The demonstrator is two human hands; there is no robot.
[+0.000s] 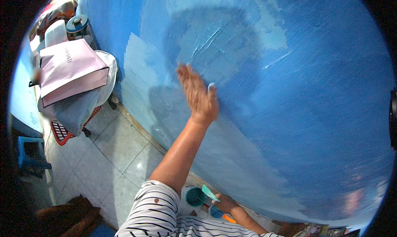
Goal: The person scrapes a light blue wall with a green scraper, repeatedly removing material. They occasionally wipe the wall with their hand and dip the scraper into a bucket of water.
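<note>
My left hand (200, 97) is raised to the blue painted wall (297, 113), its fingers extended and its back towards me; whether the palm touches the surface cannot be told. A whitish patch shows at the thumb tip. Just beyond the fingertips, raised diagonal streaks cross a lighter blue patch (217, 47). Low by the wall's foot, my right hand (225, 203) is closed around a flat turquoise tool (210, 193). Beside it stand a container with dark teal contents (195, 196) and a smaller blue container (215, 211). An orange handle-like piece (229, 218) lies near them.
At the left, a pink paper bag (73, 69) and cloth or plastic bundles rest above a red plastic basket (63, 137). A blue-lidded container (77, 24) is behind them. A blue plastic stool (31, 153) stands at the far left on pale floor tiles (124, 150). Brown fabric (69, 216) lies lower left.
</note>
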